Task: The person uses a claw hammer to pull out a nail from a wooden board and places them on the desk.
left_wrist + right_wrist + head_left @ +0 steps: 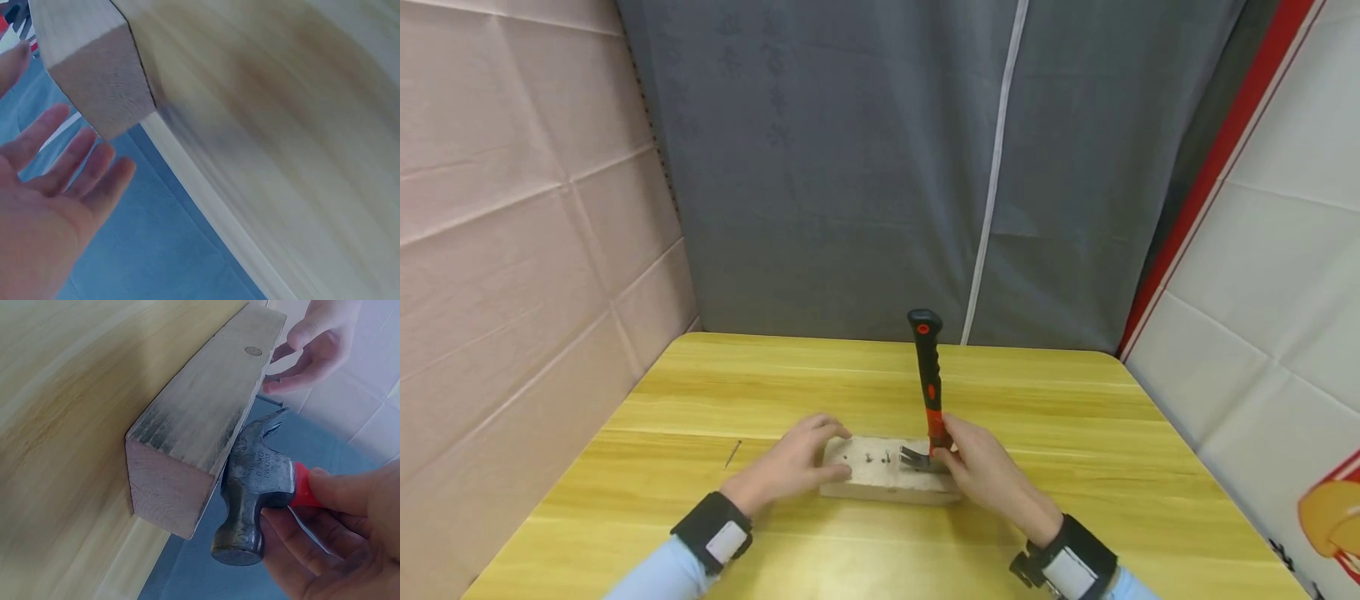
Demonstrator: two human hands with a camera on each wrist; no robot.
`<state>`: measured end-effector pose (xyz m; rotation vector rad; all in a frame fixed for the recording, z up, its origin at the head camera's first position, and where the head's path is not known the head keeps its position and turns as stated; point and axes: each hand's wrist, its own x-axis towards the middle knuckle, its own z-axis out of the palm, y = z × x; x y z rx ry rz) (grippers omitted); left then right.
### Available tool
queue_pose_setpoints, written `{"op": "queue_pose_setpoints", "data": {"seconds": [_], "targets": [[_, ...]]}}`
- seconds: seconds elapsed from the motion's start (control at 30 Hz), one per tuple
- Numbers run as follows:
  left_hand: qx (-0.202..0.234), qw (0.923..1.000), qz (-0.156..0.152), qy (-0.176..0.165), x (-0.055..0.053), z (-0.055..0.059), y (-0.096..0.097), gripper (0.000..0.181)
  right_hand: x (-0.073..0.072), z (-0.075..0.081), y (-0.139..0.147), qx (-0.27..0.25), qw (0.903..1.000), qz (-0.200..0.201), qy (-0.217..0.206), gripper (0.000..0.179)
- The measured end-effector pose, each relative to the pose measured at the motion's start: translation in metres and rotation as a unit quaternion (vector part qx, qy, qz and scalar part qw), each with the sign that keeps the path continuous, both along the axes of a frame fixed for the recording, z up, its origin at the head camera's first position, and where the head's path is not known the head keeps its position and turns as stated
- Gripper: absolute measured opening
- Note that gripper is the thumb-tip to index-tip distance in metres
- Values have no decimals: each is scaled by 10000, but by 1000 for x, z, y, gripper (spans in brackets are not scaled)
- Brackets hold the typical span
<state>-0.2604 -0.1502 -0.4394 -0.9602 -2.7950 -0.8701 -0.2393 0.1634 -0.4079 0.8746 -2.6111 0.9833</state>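
Note:
A pale wooden block (891, 493) lies on the table, with several nails (868, 457) standing in its top. At its left end is my left hand (805, 458), thumb and fingers spread and loosely bent; whether they touch the wood I cannot tell. My right hand (988, 468) pinches the red neck of a claw hammer (930, 375) just below its head. The black handle points up and away. In the right wrist view, the steel hammer head (259, 469) lies against the block's top face, claw toward the nails.
A loose nail (733, 452) lies on the yellow wood-grain table (700, 392), left of the block. Grey cloth (835, 183) hangs behind the table. Pale sheets line the left side (535, 208) and the right side (1262, 275).

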Motion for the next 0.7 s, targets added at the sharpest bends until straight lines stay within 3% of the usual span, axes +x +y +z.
{"op": "queue_pose_setpoints", "data": {"seconds": [0.2,0.7], "targets": [[-320,9995,-61,39,4,1,6,54,1,1,-4,9,10000,14,-11,21],[-280,9994,111,-170,6,-1,10,59,2,7,-12,322,9992,-144,204,23]]}}
